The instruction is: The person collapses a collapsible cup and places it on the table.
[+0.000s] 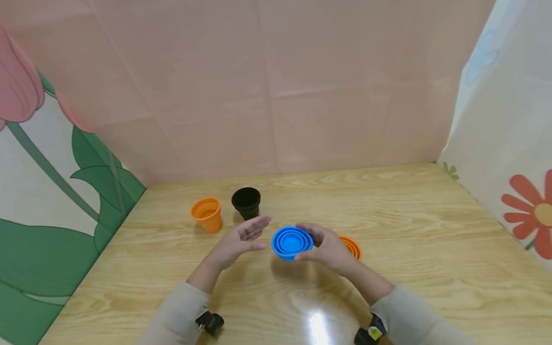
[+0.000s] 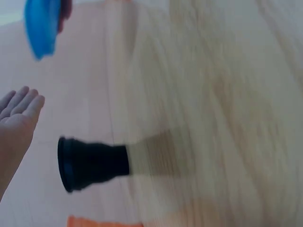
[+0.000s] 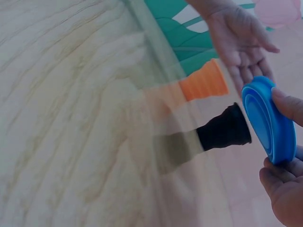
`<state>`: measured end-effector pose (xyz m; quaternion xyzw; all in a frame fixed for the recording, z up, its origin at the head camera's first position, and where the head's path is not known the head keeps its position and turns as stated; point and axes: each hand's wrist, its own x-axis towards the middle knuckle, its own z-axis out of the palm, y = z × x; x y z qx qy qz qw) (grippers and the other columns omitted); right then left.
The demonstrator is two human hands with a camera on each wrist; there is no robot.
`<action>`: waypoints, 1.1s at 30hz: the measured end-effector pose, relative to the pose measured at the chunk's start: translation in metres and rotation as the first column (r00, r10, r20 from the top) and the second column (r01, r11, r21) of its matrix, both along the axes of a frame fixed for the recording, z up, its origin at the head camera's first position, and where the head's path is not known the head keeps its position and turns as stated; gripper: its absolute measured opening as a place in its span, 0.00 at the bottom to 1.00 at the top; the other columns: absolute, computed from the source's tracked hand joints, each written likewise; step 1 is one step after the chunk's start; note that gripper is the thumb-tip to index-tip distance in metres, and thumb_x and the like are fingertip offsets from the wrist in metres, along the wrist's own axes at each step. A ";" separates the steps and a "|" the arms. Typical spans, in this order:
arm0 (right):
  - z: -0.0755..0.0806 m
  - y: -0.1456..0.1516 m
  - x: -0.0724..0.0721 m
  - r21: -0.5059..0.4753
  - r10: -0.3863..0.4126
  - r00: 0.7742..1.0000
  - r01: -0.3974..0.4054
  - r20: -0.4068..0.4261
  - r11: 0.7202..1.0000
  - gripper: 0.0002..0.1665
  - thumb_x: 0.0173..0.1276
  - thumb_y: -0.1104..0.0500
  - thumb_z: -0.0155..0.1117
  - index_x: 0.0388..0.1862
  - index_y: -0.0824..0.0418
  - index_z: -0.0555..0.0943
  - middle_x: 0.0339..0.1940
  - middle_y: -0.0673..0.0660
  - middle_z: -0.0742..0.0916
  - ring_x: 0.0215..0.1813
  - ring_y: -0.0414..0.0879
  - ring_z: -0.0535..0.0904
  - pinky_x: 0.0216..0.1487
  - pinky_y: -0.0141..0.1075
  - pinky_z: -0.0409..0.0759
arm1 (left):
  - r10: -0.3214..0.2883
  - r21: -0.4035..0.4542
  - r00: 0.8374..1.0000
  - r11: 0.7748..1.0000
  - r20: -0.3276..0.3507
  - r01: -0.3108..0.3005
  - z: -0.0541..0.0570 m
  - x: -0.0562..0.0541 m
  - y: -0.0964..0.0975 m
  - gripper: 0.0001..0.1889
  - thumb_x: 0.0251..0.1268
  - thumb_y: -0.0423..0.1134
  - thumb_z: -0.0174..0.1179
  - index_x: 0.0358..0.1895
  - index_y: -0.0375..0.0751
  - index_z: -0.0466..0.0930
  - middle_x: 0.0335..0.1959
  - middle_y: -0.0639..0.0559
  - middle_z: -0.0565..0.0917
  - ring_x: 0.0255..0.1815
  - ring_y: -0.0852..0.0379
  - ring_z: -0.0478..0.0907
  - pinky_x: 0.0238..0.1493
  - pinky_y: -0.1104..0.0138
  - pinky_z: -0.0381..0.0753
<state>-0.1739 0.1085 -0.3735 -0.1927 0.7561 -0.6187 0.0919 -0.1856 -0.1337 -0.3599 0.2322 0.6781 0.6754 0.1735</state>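
Observation:
A blue collapsible cup (image 1: pixel 292 243), folded flat into rings, is held above the table by my right hand (image 1: pixel 329 249), thumb and fingers pinching its rim. To its left my left hand (image 1: pixel 241 242) is apart from it, palm turned inward and fingers extended, touching nothing. In the right wrist view the blue cup (image 3: pixel 269 120) appears edge-on between thumb and fingers. Behind my left hand stands an expanded black cup (image 1: pixel 247 201), with an expanded orange cup (image 1: pixel 207 214) to its left. Another orange collapsible cup (image 1: pixel 351 247), folded flat, is partly hidden behind my right hand.
The wooden table (image 1: pixel 409 215) meets a pink sheet (image 1: pixel 276 96) at the back. Flower-printed panels stand at left (image 1: pixel 39 254) and right (image 1: pixel 509 143). Dark wrist cameras sit on both sleeves, the left camera (image 1: pixel 210 323) near the table's front.

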 end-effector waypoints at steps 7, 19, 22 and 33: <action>-0.010 -0.004 -0.003 0.064 -0.074 0.996 0.071 0.040 0.995 0.44 0.39 0.58 0.74 0.56 0.69 0.67 0.56 0.61 0.73 0.59 0.53 0.63 0.57 0.43 0.61 | 0.103 -0.032 0.994 0.994 -0.036 -0.104 0.010 -0.003 -0.027 0.33 0.55 0.30 0.56 0.64 0.33 0.51 0.64 0.41 0.55 0.63 0.52 0.53 0.59 0.63 0.54; -0.031 -0.012 -0.010 0.255 -0.035 0.999 0.034 0.001 0.966 0.43 0.36 0.54 0.75 0.54 0.64 0.70 0.53 0.58 0.75 0.56 0.51 0.66 0.56 0.44 0.63 | 0.430 -0.104 0.895 0.891 -0.119 -0.441 0.030 -0.014 -0.068 0.33 0.54 0.33 0.58 0.63 0.35 0.55 0.64 0.43 0.56 0.64 0.50 0.50 0.61 0.57 0.50; -0.034 -0.013 -0.011 0.305 0.030 0.999 -0.025 -0.013 0.952 0.43 0.37 0.53 0.74 0.55 0.64 0.69 0.54 0.59 0.74 0.57 0.52 0.66 0.55 0.46 0.63 | 0.482 -0.198 0.858 0.837 -0.175 -0.510 0.031 -0.018 -0.078 0.35 0.53 0.40 0.60 0.64 0.40 0.55 0.64 0.47 0.55 0.65 0.51 0.48 0.61 0.56 0.48; -0.039 -0.014 -0.014 0.433 0.103 0.994 -0.074 -0.044 0.899 0.46 0.39 0.50 0.73 0.57 0.66 0.67 0.56 0.60 0.72 0.58 0.54 0.64 0.56 0.47 0.61 | 0.592 -0.385 0.785 0.692 -0.180 -0.610 0.027 -0.031 -0.102 0.45 0.48 0.49 0.62 0.67 0.46 0.45 0.67 0.45 0.43 0.65 0.44 0.36 0.59 0.46 0.42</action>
